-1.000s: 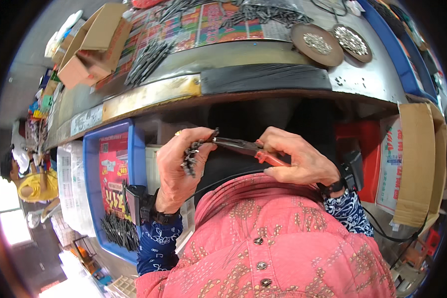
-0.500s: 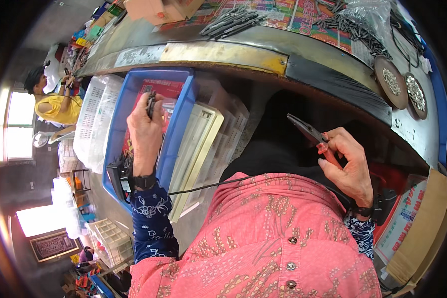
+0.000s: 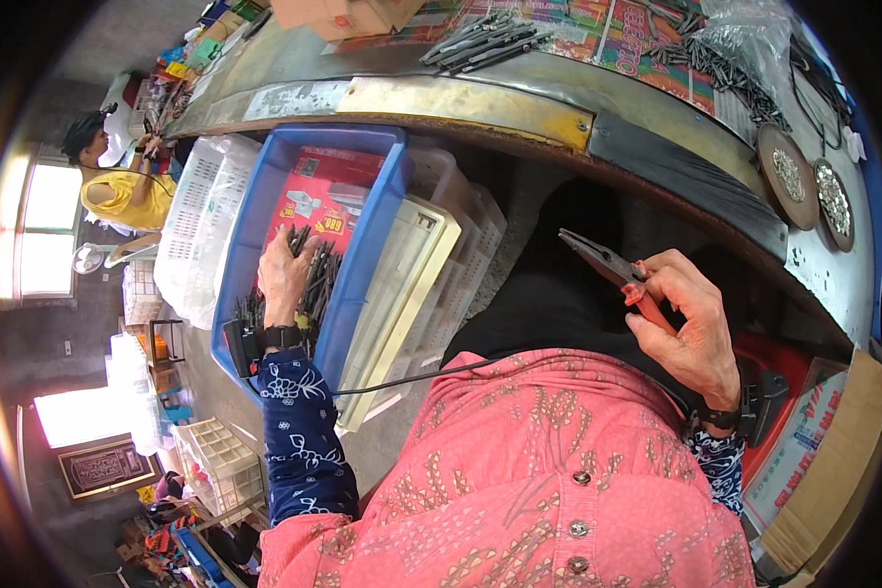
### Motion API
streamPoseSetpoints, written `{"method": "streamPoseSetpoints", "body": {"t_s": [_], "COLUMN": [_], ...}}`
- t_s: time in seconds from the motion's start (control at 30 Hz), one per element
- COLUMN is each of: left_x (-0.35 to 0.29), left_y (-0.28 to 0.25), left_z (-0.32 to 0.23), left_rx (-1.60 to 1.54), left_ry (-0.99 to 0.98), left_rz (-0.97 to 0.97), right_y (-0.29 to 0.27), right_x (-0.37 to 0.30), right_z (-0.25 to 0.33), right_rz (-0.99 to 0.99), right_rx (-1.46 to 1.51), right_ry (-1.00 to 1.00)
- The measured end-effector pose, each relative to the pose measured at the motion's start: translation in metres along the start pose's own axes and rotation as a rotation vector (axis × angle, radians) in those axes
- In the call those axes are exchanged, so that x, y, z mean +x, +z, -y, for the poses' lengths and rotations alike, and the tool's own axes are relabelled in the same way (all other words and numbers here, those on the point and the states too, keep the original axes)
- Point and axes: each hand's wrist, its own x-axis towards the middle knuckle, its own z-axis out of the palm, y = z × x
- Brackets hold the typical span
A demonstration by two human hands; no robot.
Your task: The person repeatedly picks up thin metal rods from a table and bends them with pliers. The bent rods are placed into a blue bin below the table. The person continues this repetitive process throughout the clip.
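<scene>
While the left hand [image 3: 284, 279] is down in the blue bin [image 3: 370, 245] on the left, the right hand [image 3: 693, 328] is well apart from it, over on the right. The left hand has its fingers bent over some dark sticks [image 3: 325, 279]. A few stick ends poke out by its fingertips, but I can't tell if it grips them or just rests on them. More sticks lie in the bin, just to the right of this hand and to its left too. Most of them run from near to far, with a bit of a lean. The left hand is much closer to these sticks than the right hand.

The right hand is closed round the red handles of the pliers [image 3: 612, 269]. The pliers slant, with the nose to the far left and the handles to the near right.

Past the bin, the counter [image 3: 304, 64] runs across the far side. On it are a dark bunch [image 3: 485, 44] and, at the far right, two brown plates [image 3: 794, 216] with shiny bits [image 3: 833, 201].
</scene>
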Motion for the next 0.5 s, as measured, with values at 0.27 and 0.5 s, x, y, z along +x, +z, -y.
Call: {"method": "streamPoseSetpoints", "body": {"t_s": [0.27, 0.5], "left_x": [0.004, 0.006], "left_y": [0.029, -0.013], "left_z": [0.026, -0.028], "left_rx": [-0.022, -0.002], "left_ry": [0.187, 0.198], "left_rz": [-0.007, -0.136], "right_y": [0.001, -0.008], "right_x": [-0.002, -0.006], "right_z": [-0.007, -0.010], "right_rz": [-0.022, -0.085], "right_rx": [0.016, -0.035], "right_ry": [-0.021, -0.045]}}
